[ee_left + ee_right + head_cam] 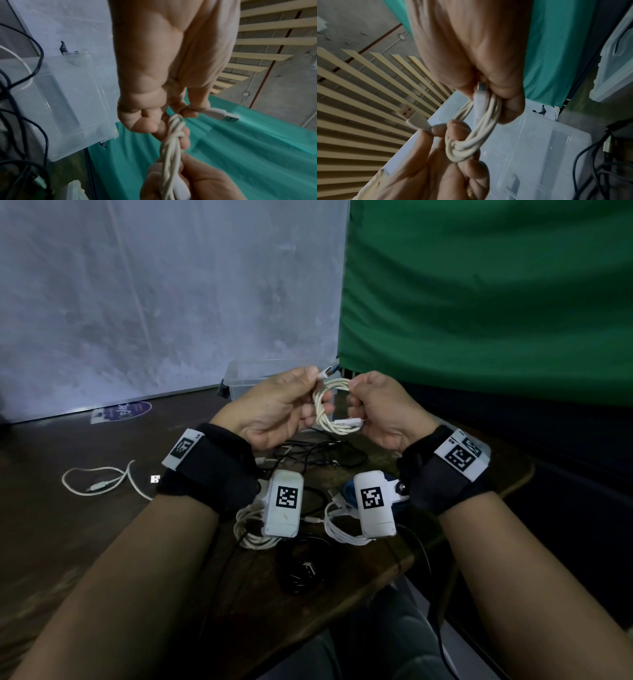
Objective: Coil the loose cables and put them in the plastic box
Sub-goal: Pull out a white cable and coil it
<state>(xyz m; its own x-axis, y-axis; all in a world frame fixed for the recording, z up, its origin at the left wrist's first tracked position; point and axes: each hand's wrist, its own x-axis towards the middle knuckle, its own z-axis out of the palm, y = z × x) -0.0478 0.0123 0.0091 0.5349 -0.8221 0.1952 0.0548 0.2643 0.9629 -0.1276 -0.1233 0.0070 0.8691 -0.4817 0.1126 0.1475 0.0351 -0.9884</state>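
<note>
The fingers [310, 378] of the left hand [274, 412] pinch the USB plug [223, 115] of a coiled white cable [330, 409]; the right hand [380, 409] grips the coil's opposite side. The plastic box [246, 378] stands just beyond both hands. Loose cables [318, 455] lie on the desk [85, 525] beneath them.

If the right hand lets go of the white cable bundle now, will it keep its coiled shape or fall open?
The white cable bundle is probably floppy: its thin strands bend tightly between both hands. A turn seems wrapped around its middle, so it may partly hold. The plug pinched by the left hand is not tucked in, so that end would likely loosen. The right hand grips the other side.
</note>
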